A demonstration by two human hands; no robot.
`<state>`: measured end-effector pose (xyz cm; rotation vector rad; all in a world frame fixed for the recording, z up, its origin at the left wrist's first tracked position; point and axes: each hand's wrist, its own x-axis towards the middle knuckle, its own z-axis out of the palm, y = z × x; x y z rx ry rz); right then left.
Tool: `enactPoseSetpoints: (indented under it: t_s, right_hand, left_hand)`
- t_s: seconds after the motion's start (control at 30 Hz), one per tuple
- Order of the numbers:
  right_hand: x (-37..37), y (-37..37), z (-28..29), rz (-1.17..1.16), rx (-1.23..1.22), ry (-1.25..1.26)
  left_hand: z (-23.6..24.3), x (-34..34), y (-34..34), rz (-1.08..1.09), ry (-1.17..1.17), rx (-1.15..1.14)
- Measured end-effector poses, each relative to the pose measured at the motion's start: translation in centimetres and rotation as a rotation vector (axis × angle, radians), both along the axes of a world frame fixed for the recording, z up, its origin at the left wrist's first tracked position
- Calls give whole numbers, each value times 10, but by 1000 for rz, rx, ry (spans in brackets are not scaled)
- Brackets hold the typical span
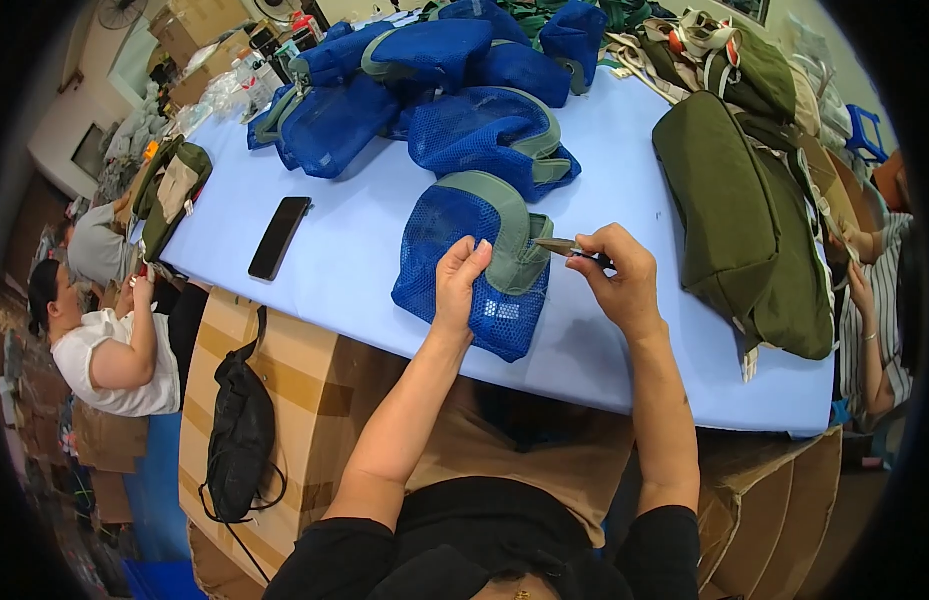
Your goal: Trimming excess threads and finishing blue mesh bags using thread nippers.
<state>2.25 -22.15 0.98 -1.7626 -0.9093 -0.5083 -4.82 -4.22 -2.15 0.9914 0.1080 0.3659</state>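
Near the front edge of the table a blue mesh pouch (432, 240) with grey-green trim stands tilted toward me. My left hand (458, 285) pinches its near side, thumb on top of the mesh. In my right hand (621, 280) is a pair of thread snips (559, 245), fingers closed around the handles. The blades point left and meet the trim's edge at the pouch's right side; whether they are cutting a thread is too small to tell. Just behind lies another blue mesh pouch (474, 135) with the same trim.
More blue pouches (334, 125) are heaped at the back of the pale blue table (354, 275). A black phone (280, 238) lies left, olive green bags (729, 215) right. Below the left edge stands a cardboard box (294, 375) with a black bag (239, 430). People sit at both sides.
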Motion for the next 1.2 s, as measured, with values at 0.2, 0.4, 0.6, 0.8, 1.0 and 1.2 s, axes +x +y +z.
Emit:
enactPoseSetpoints:
  t_s: [0.2, 0.4, 0.6, 0.8, 1.0, 1.2]
  right_hand:
    - [-4, 2, 4, -57, -184, -112]
    - [-6, 4, 4, -83, -186, -167]
    - [-8, 5, 2, -80, -183, -133]
    - [-9, 7, 2, -62, -151, -113]
    - [-11, 9, 2, -66, -182, -108]
    - [-12, 13, -2, -84, -174, -84]
  left_hand:
    - [-3, -1, 2, 23, -1, 66]
    - [-1, -1, -2, 32, -18, 29]
    - [-3, -1, -3, 67, -35, 44]
    - [1, -2, -5, 140, -63, 95]
    - [-3, -1, -5, 132, -70, 132]
    - [-4, -1, -5, 134, -51, 167]
